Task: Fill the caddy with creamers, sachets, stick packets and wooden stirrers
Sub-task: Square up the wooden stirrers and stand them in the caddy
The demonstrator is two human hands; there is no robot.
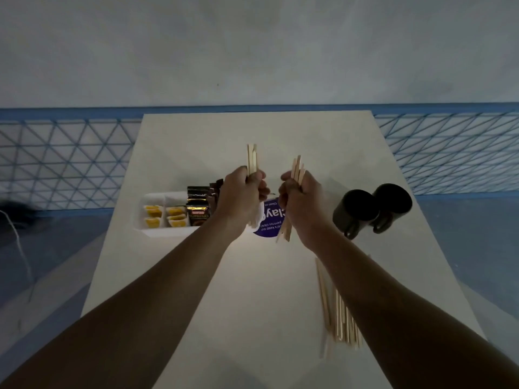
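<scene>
A white caddy [157, 233] stands on the white table [252, 290], left of centre. Its left compartments hold yellow creamer cups [165, 216]; dark sachets and stick packets [199, 206] stand beside them. My left hand [241, 197] grips a bunch of wooden stirrers [252, 160] upright, above the caddy's right end. My right hand [302, 200] grips a second bunch of stirrers [297, 168], tilted slightly, just right of the left hand. More loose stirrers [337, 313] lie on the table under my right forearm.
Two black mugs [370, 211] stand on the table to the right of my hands. A blue-and-white printed card [268, 220] lies between the caddy and the mugs, partly hidden by my hands. Blue mesh railing runs behind the table.
</scene>
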